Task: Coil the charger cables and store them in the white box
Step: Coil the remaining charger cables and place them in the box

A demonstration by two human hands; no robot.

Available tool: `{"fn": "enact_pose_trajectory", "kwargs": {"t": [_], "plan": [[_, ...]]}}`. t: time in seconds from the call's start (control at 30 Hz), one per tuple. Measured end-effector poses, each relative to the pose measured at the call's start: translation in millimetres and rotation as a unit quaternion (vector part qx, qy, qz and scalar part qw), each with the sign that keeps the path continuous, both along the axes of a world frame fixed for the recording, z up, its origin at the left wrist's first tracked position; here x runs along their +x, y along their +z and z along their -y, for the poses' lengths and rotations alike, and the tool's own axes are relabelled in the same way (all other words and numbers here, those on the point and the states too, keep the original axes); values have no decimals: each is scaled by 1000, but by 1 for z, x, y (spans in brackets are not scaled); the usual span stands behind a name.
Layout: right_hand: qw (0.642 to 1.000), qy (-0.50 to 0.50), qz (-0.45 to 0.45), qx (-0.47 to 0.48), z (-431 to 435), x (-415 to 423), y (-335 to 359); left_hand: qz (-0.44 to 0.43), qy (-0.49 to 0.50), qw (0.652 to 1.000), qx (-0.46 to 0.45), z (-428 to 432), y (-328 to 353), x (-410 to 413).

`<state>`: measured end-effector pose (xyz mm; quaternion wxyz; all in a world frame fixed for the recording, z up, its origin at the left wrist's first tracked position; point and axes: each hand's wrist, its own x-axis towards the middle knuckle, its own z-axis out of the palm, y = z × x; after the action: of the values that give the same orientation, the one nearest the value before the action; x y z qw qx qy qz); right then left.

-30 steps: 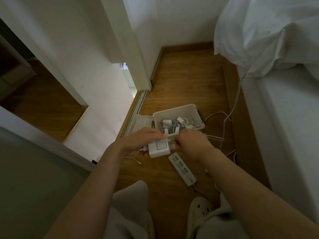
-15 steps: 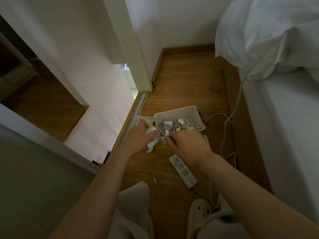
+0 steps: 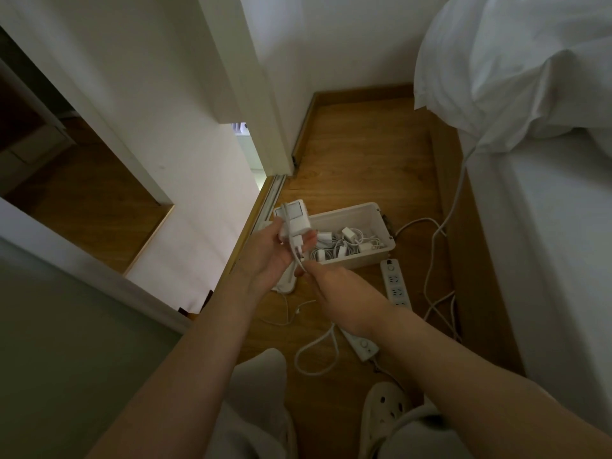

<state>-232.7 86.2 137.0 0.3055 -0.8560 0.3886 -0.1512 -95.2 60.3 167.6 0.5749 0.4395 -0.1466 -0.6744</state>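
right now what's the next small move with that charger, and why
Probably start winding the cable round the charger: the left hand grips the charger, the right hand pinches its cable just below, and the rest appears to trail loose on the floor. The white box can wait.

A warm brown wooden plank floor [image 3: 364,154] is seen across the middle, edged at the far end by a matching wooden skirting board [image 3: 361,91] beneath a plain white wall [image 3: 331,38]. A white door post [image 3: 251,77] is planted at the floor's left edge, and a pale metal sliding track [image 3: 275,193] is laid along that edge below it. On the right, a white mattress [image 3: 546,243] is carried on a wooden bed base [image 3: 470,260], and a crumpled white duvet [image 3: 513,61] is heaped at its far end. A long white plastic power strip [image 3: 395,286] is laid flat on the floor, partly covered from view. Down at the bottom, a cream perforated clog [image 3: 384,412] is set on the boards.
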Motion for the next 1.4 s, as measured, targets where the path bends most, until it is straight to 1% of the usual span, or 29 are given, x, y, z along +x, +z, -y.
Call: {"fn": "enact_pose_trajectory", "kwargs": {"t": [0.03,0.1,0.17,0.2,0.23,0.3,0.37,0.43,0.5,0.57,0.67,0.73,0.8,0.9,0.97,1.0,1.07,1.13,1.17,1.27,1.3,1.33,1.4], "plan": [[1000,1,11,17,1,0,0,-46,9,999,7,0,1,1],[999,7,20,32,3,0,-1,-105,16,994,10,0,3,1],[999,9,15,36,7,-3,-5,-144,23,989,10,-1,5,1],[999,8,5,38,10,-5,-7,-144,18,989,10,-2,6,1],[999,8,-6,41,13,-7,-9,-125,-1,992,9,-2,7,2],[998,6,-22,55,20,-14,-12,-57,-65,996,4,-4,10,3],[998,10,-28,58,24,-18,-11,4,-128,992,-6,-6,13,2],[999,18,-44,21,26,-21,-10,61,-174,983,-22,-8,16,2],[996,24,-77,-40,27,-21,-11,114,-207,971,-38,-9,19,3],[989,24,-106,-96,30,-21,-13,148,-233,960,-42,-9,20,4],[984,15,-128,-125,34,-23,-15,205,-274,939,-40,-9,23,9],[982,6,-142,-125,36,-27,-13,281,-298,912,-37,-10,22,17],[980,-11,-155,-126,38,-31,-10,356,-326,875,-28,-10,19,25],[976,-33,-157,-148,39,-32,-8,439,-372,818,-16,-10,11,35],[971,-53,-167,-160,39,-33,-5,492,-379,784,-12,-10,6,38],[970,-64,-171,-162,39,-34,-4,515,-373,772,-8,-9,3,40],[968,-75,-175,-166,36,-34,-1,551,-346,760,4,-7,-3,44],[965,-61,-185,-173,33,-29,1,589,-331,737,-4,-6,-10,44],[964,-52,-193,-176,32,-26,1,617,-332,713,-15,-6,-13,43],[960,-46,-221,-166,32,-22,-1,707,-339,620,-31,-7,-20,41],[958,-50,-232,-163,32,-23,-3,724,-335,602,-32,-7,-21,41],[956,-58,-239,-160,32,-23,-4,737,-323,592,-35,-7,-22,41],[962,-82,-222,-139,29,-23,-4,767,-280,575,-46,-6,-21,41]]}}
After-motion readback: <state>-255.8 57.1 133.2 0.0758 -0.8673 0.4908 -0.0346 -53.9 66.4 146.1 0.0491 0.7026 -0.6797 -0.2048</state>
